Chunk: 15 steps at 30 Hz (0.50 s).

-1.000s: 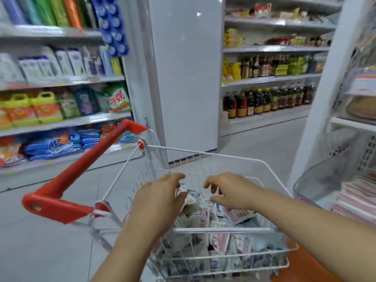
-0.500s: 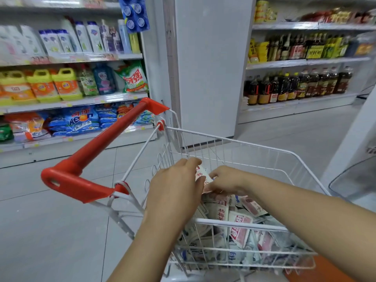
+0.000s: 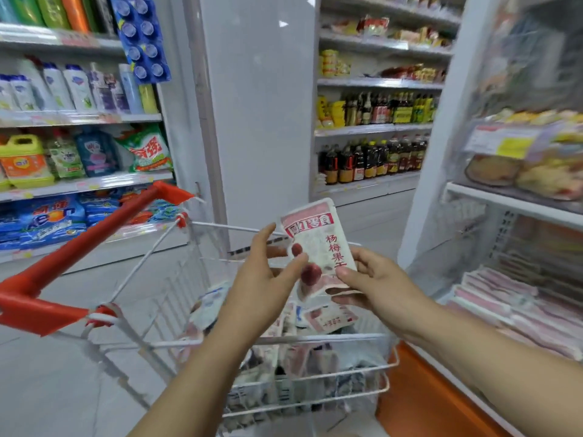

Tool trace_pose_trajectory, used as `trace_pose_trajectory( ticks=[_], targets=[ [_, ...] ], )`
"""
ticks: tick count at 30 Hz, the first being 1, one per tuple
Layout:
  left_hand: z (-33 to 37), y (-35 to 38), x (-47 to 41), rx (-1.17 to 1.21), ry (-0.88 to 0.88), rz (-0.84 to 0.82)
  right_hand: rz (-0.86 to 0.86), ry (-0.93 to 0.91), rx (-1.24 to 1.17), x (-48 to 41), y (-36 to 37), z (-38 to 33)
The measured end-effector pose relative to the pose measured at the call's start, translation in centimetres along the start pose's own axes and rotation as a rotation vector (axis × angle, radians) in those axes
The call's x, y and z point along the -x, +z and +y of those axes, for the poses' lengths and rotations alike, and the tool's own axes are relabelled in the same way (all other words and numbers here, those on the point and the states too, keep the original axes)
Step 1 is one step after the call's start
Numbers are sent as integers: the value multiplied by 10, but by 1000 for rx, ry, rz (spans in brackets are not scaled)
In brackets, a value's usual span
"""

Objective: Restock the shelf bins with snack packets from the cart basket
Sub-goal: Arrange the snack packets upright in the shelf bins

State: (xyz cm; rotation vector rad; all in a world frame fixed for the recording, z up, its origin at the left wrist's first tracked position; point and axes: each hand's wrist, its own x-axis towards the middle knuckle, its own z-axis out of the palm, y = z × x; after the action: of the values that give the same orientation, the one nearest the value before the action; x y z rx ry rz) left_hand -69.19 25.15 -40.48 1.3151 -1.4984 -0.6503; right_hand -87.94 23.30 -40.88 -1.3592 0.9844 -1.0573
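A white and pink snack packet (image 3: 318, 244) with red fruit print stands upright above the white wire cart basket (image 3: 265, 340). My left hand (image 3: 265, 279) pinches its left edge with thumb and fingers. My right hand (image 3: 375, 282) grips its lower right corner. Several more packets (image 3: 328, 320) lie heaped inside the basket below. To the right, a clear shelf bin (image 3: 441, 272) holds rows of pink packets (image 3: 504, 298).
The cart's red handle (image 3: 79, 257) runs at the left. Detergent shelves (image 3: 79, 181) fill the left wall, a white pillar (image 3: 258, 121) stands ahead, and bottle shelves (image 3: 372, 159) lie behind. An upper shelf on the right (image 3: 517, 200) carries packaged food. An orange base (image 3: 426, 398) borders the cart.
Both hands rose out of the basket's heap, lifting one packet upright above the rim. The view swung right, bringing the shelf bin into sight.
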Motion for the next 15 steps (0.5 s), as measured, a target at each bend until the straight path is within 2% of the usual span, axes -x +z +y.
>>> trace_pose_trajectory(
  ticks=[4, 6, 10, 15],
  targets=[
    [24, 55, 3, 260, 23, -97, 64, -25, 22, 35, -34, -3],
    [31, 80, 4, 312, 37, -161, 126, -33, 109, 47, -57, -4],
    [36, 127, 5, 203, 109, -315, 339, -75, 255, 61, -110, -18],
    [46, 168, -2, 102, 192, -447, 404, -128, 573, 68, -164, -24]
  ],
)
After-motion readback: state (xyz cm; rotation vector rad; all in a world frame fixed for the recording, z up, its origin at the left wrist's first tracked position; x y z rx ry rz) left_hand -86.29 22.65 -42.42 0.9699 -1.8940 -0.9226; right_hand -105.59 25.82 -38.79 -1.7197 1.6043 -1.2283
